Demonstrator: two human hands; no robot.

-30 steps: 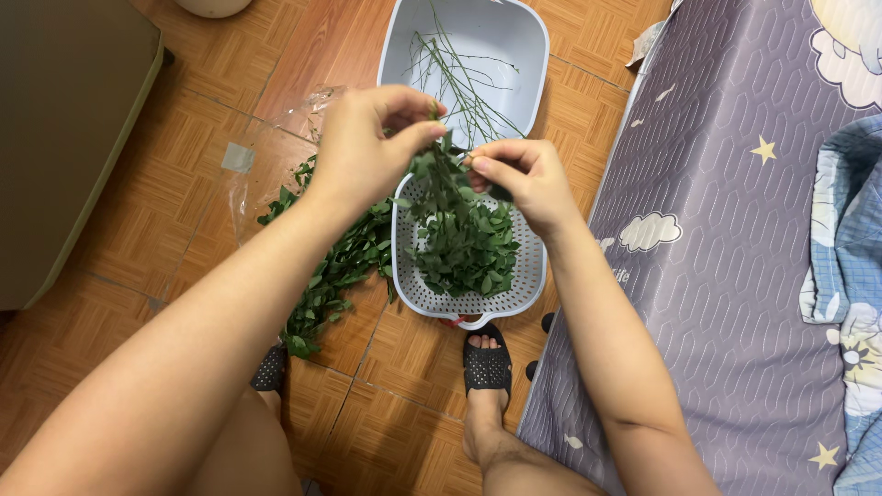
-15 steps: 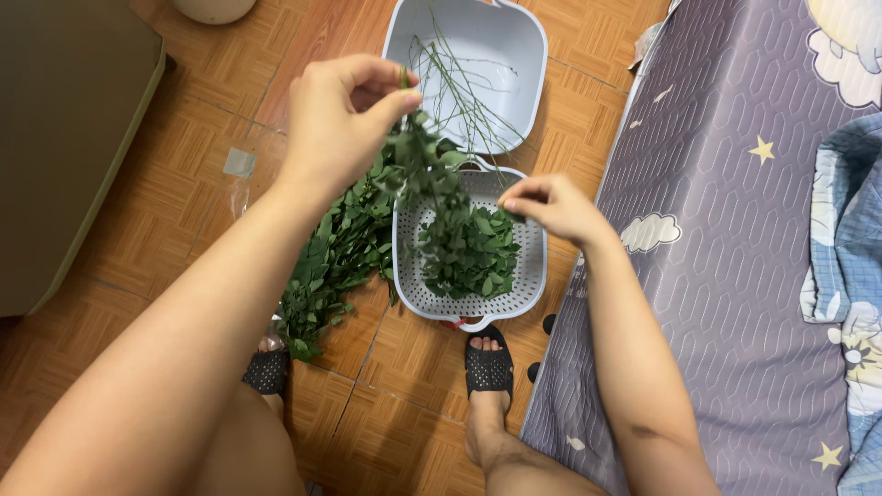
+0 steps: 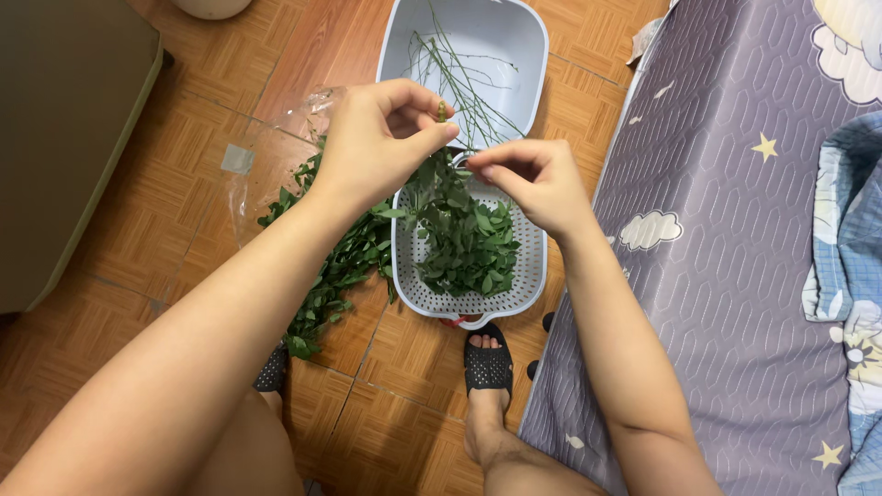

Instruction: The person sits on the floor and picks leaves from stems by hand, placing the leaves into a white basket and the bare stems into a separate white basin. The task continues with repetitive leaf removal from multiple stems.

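A leafy sprig (image 3: 432, 188) hangs over the far rim of the perforated white colander (image 3: 528, 285), its cut end pinched between thumb and forefinger of the left hand (image 3: 372, 147). The right hand (image 3: 533, 179) sits just beside it, fingertips closed on the stem near the top of the foliage. Both hands are grasping the same sprig, left at the tip, right a little lower.

Going by how things lie, this looks like the stripping step: leaves coming off the stem into the colander, where a heap of loose green leaves (image 3: 473, 253) already lies. The next move would call for the right fingers to keep a firm pinch and slide down along the stem while the left holds it taut over the colander.

Further out, bare stalks (image 3: 459, 78) lie in the white basin (image 3: 524, 37) at the far side. Unpicked sprigs (image 3: 326, 276) lie on clear plastic on the wooden floor (image 3: 184, 211) to the left. A purple patterned mattress (image 3: 726, 257) runs along the right, and a foot in a black slipper (image 3: 485, 366) rests near the colander
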